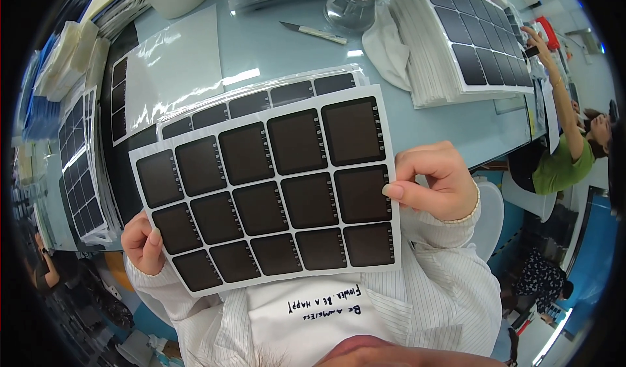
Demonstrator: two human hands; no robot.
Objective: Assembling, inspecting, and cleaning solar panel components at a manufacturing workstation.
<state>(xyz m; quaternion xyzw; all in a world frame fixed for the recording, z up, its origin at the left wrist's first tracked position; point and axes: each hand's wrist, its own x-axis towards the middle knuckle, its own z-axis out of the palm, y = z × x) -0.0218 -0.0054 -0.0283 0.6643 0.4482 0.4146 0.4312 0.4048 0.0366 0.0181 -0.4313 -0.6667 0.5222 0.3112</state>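
Observation:
Between my hands is a white-bordered sheet (300, 201) with rows of dark, rounded square panels, tilted up toward me above the near table edge. My left hand (145, 243) pinches its left edge low down, thumb on the front. My right hand (435, 183) grips the right edge around mid-height, its thumb over a panel and the other fingers curled behind. Just beyond the held sheet, partly hidden by it, lies a stack of similar sheets (270, 98) under shiny plastic film.
A craft knife (313, 32) lies near a glass pump bottle (350, 5) and a white cloth (386, 47). At right stands a tall pile of panel sheets (479, 38); more sheets (81, 165) are at left. A person in green (564, 161) works at the far right.

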